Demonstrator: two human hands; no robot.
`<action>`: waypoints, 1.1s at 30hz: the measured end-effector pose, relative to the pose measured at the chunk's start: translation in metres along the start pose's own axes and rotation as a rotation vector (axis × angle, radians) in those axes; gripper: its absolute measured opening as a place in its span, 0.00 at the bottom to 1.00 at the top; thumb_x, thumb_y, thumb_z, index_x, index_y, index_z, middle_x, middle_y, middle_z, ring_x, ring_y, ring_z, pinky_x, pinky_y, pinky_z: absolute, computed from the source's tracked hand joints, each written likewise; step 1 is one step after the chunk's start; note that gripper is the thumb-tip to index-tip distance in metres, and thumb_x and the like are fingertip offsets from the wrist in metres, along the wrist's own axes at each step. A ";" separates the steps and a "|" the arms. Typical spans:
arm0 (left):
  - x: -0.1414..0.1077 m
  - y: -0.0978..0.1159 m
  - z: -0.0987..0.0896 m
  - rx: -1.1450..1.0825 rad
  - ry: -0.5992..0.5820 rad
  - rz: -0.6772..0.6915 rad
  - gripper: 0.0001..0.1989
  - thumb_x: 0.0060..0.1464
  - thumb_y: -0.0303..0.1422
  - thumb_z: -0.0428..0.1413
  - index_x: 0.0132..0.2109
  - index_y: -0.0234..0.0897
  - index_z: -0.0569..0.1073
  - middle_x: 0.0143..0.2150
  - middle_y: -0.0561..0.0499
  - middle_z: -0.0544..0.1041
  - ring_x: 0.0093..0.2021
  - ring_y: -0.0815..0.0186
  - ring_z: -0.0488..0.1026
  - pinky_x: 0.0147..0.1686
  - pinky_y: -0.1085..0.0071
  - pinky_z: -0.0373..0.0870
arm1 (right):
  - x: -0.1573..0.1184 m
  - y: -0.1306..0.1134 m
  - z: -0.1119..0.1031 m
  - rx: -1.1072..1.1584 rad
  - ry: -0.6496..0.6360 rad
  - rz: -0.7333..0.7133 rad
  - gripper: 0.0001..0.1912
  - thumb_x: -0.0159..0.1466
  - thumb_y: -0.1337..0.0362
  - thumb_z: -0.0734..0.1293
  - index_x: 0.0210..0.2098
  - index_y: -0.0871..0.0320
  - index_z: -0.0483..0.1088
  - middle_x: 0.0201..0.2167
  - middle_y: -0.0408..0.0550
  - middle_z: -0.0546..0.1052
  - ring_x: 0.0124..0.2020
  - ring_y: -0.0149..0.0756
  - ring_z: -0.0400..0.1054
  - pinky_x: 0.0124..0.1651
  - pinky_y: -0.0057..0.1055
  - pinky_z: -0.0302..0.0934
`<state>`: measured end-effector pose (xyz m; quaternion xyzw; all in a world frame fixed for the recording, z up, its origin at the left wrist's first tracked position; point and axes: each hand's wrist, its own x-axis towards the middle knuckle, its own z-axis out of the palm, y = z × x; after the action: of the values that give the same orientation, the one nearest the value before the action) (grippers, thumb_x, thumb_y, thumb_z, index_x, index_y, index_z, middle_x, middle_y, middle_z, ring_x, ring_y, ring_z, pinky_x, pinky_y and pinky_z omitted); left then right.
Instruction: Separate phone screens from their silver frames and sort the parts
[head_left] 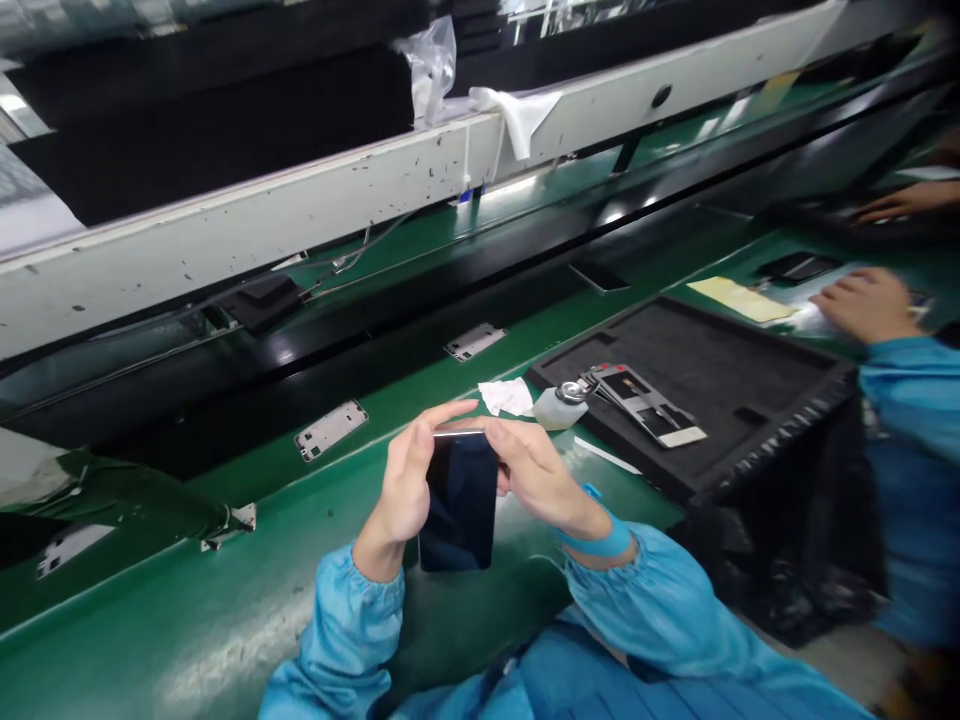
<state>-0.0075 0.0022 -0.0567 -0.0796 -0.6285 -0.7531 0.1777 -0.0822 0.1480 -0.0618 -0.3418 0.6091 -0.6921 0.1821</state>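
A dark, glossy phone screen panel (pixel 459 505) is held up in front of me, its black face turned toward me. My left hand (pixel 409 475) grips its upper left corner, thumb along the top edge. At the upper right corner my right hand (pixel 536 470) is closed on the same panel, with a blue band round that wrist. Fingers behind the panel are hidden. Just beyond my right hand stand a small translucent bottle (pixel 559 408) with a metal top and a crumpled white wipe (pixel 506 396).
To the right, a black foam tray (pixel 750 370) bears several stacked phone frames (pixel 652 405). Thin phone plates (pixel 331 430) lie along the dark line beyond the green bench (pixel 225 610). A co-worker's hand (pixel 870 305) rests near a yellow sheet (pixel 739 298). A white beam (pixel 300 200) crosses behind.
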 end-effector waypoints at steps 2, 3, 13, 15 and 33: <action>0.000 -0.002 0.002 0.071 0.031 0.048 0.31 0.73 0.57 0.49 0.59 0.39 0.83 0.55 0.42 0.86 0.56 0.50 0.84 0.61 0.54 0.77 | 0.000 -0.003 -0.001 -0.052 0.019 -0.001 0.38 0.72 0.30 0.62 0.36 0.60 0.80 0.15 0.37 0.63 0.15 0.27 0.53 0.18 0.26 0.48; 0.001 -0.003 0.003 0.111 0.058 0.076 0.31 0.73 0.57 0.49 0.57 0.39 0.84 0.56 0.42 0.86 0.58 0.49 0.83 0.63 0.54 0.75 | 0.003 -0.004 0.000 -0.082 0.033 -0.005 0.37 0.71 0.31 0.63 0.32 0.60 0.79 0.15 0.37 0.62 0.15 0.27 0.53 0.19 0.26 0.47; 0.010 -0.011 0.007 0.137 0.048 0.059 0.28 0.68 0.58 0.58 0.50 0.38 0.86 0.53 0.39 0.86 0.57 0.47 0.83 0.62 0.55 0.76 | 0.020 0.026 -0.005 -0.014 0.053 0.014 0.43 0.64 0.22 0.62 0.19 0.56 0.68 0.11 0.39 0.59 0.14 0.28 0.51 0.17 0.28 0.46; 0.012 -0.013 0.007 0.119 0.046 0.032 0.28 0.68 0.59 0.57 0.47 0.39 0.87 0.51 0.40 0.87 0.56 0.47 0.83 0.62 0.54 0.75 | 0.016 0.035 -0.009 0.012 0.049 0.062 0.42 0.66 0.24 0.62 0.23 0.57 0.72 0.11 0.37 0.58 0.13 0.28 0.50 0.16 0.28 0.45; 0.017 0.003 -0.022 -0.456 0.462 0.007 0.34 0.71 0.64 0.44 0.55 0.39 0.73 0.39 0.43 0.86 0.33 0.56 0.86 0.35 0.60 0.85 | -0.014 0.061 -0.010 -0.073 -0.554 0.168 0.42 0.72 0.29 0.58 0.25 0.59 0.76 0.15 0.46 0.73 0.16 0.33 0.67 0.24 0.30 0.64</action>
<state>-0.0200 -0.0225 -0.0523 0.0537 -0.3865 -0.8719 0.2958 -0.0888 0.1530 -0.1244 -0.4727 0.5868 -0.5325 0.3856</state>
